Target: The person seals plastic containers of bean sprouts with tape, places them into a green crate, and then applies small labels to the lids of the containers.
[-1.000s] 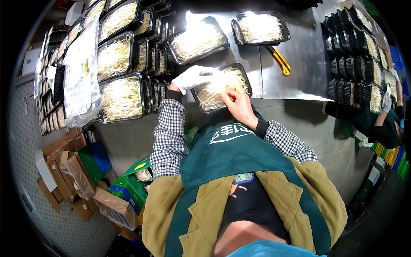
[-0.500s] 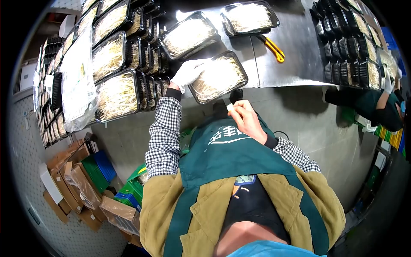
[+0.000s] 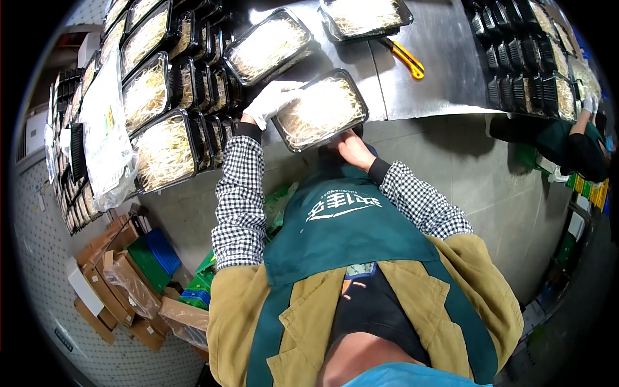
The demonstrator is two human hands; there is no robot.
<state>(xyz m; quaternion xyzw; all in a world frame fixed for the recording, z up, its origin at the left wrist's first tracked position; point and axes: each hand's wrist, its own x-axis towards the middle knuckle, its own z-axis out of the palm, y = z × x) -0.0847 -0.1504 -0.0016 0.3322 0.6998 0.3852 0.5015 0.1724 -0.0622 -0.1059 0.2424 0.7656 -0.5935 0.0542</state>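
A black plastic tray of bean sprouts (image 3: 322, 111) is tilted at the table's near edge. My left hand (image 3: 272, 103), in a white glove, grips its left side. My bare right hand (image 3: 356, 152) reaches under the tray's near right edge, and its fingers are hidden there. Beyond lie two more sprout trays, one at the back left (image 3: 269, 49) and one at the back middle (image 3: 364, 15). A yellow utility knife (image 3: 406, 59) rests to the right, with one end by the back middle tray.
Stacked sprout trays (image 3: 164, 151) line the table's left side, with a clear plastic bag (image 3: 106, 142) over some. More stacks (image 3: 525, 93) stand at the right, near a co-worker's gloved hand (image 3: 589, 104). Cardboard boxes (image 3: 122, 277) lie on the floor at left.
My right hand has moved up and left, from pinching a small white piece before my apron to under the tray. The held tray has shifted slightly up and left in view.
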